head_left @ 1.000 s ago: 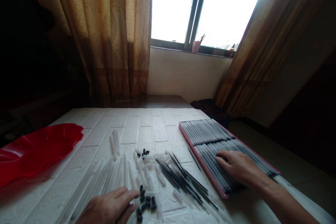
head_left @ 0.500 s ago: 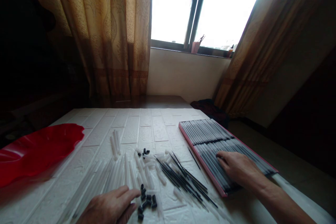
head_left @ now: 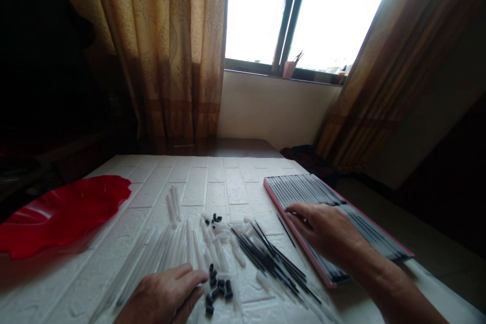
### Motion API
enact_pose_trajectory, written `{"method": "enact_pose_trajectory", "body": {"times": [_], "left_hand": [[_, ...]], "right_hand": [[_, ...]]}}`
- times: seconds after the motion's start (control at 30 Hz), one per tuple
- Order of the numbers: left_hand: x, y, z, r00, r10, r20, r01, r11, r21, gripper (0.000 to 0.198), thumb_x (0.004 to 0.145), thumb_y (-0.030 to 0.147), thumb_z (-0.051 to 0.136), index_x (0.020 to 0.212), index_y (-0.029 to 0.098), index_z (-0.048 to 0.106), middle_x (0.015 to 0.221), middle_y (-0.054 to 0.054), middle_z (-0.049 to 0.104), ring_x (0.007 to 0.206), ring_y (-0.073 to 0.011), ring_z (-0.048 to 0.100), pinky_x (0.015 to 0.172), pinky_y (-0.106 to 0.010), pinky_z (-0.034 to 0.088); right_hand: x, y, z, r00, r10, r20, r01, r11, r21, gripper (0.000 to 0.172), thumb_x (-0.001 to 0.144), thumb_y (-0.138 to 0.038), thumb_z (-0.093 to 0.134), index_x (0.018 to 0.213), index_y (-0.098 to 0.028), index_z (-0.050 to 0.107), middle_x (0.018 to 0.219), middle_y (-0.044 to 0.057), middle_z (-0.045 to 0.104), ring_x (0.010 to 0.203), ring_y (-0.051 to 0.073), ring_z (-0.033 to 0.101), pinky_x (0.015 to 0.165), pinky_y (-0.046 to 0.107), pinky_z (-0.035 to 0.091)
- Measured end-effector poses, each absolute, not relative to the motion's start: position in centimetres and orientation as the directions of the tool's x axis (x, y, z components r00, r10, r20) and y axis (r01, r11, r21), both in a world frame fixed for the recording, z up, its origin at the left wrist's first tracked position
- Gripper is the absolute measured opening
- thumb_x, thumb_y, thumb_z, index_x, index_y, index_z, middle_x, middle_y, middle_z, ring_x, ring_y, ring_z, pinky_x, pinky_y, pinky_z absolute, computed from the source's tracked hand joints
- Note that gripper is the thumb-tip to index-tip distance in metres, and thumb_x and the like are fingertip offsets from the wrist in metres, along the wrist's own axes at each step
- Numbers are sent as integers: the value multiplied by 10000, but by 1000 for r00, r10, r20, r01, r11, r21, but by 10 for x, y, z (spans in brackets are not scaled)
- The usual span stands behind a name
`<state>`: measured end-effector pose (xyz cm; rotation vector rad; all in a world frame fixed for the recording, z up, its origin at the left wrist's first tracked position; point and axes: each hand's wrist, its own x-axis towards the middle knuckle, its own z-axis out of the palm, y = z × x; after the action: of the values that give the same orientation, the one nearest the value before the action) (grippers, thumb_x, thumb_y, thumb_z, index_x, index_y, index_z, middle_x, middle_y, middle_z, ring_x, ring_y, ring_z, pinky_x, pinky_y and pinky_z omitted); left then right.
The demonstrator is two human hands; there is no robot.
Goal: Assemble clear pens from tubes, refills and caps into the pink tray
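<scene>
My right hand [head_left: 326, 228] lies over the shallow pink box [head_left: 326, 279], its fingers stretched toward the box's left rim, with nothing visible in them. Rows of thin grey, black-ended sticks [head_left: 307, 190] fill this box. On the left, my left hand [head_left: 163, 293] rests low with fingers extended and thumb a little apart. Its fingertips come close to a small group of black caps [head_left: 215, 291]. Clear plastic tubes [head_left: 152, 248] lie beyond that hand. Between the two hands is a loose pile of thin black rods [head_left: 266, 263].
A red scalloped plastic tray [head_left: 68, 212] sits at the table's left. More black caps [head_left: 214, 219] and short clear tubes [head_left: 174, 205] lie farther back on the white brick-patterned table [head_left: 235, 187]. Curtains [head_left: 167, 50] and a window stand behind, with a pink cup [head_left: 289, 69] on the sill.
My right hand has moved left across the box, from the sticks' middle to the left rim. My left hand stays by the black caps. The whole view has shifted slightly.
</scene>
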<state>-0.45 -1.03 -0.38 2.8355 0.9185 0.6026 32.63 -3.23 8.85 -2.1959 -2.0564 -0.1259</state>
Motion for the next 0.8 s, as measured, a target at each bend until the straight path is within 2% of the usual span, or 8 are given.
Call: {"method": "enact_pose_trajectory", "body": {"times": [0.13,0.37,0.57,0.7,0.8], "left_hand": [[-6,-4,-1,739,615,276,569,-789,233,235,1012,234,405,1008,281,635,849,18,726,762,-169,743,653,-204,536],[-13,7,-2,609,712,351,645,-701,303,269,998,244,395,1014,262,662,874,-9,741,780,-198,740,692,-260,547],[-16,11,-4,578,750,320,695,-659,288,273,992,230,397,988,251,669,885,-24,730,808,-212,720,714,-285,535],[-12,9,3,587,764,270,707,-645,289,268,982,196,404,1002,240,668,885,-29,719,819,-228,721,714,-315,536],[-10,7,7,605,763,229,707,-646,288,272,977,178,403,993,224,671,876,-38,714,807,-232,722,707,-326,543]], "right_hand": [[280,-14,87,-49,987,154,990,68,-121,232,945,-259,528,917,-233,757,860,65,789,823,243,728,656,290,407],[221,0,57,-222,969,108,958,237,-160,237,925,-202,548,780,-223,734,798,33,773,749,192,715,619,266,375],[203,-10,28,-303,951,67,933,310,-182,216,920,-215,553,791,-207,727,822,37,747,718,184,706,605,262,388],[196,-17,22,-350,935,63,911,355,-210,185,923,-280,567,843,-216,722,890,43,729,785,199,700,653,269,441],[188,-21,24,-394,919,-8,901,385,-202,176,898,-329,599,894,-206,725,926,73,730,848,240,697,709,304,484]]}}
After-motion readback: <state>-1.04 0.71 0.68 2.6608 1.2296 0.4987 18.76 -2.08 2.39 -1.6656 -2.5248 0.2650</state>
